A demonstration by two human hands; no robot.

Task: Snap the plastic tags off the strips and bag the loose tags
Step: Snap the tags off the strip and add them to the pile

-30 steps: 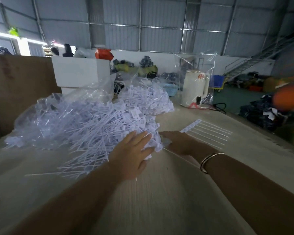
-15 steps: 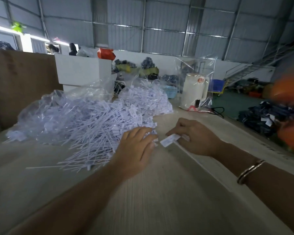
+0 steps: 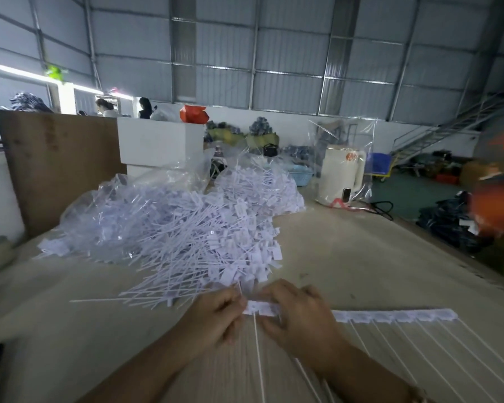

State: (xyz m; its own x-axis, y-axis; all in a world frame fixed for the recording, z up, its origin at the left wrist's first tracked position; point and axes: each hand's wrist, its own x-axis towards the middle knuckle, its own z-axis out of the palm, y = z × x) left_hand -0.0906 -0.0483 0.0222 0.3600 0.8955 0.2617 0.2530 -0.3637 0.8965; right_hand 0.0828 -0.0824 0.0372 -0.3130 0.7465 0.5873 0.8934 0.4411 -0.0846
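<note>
On the pale counter [image 3: 346,257], where half a second ago we held a short piece at the pile of loose tags [image 3: 204,237], our left hand [image 3: 216,318] and right hand [image 3: 298,318] now pinch with curled fingers [image 3: 233,301] a fresh strip [image 3: 390,315], so snapping can begin; it runs crosswise, rightward from our fingers, tails toward us.

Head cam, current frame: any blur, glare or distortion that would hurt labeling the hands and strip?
Head view: wide-angle bowing bends the wall beams and table edge; an orange blur smears the right edge; window glare at upper left; light dim and flat. The left hand and right hand are slightly soft, but each grip on the tag strip reads clearly.
</note>
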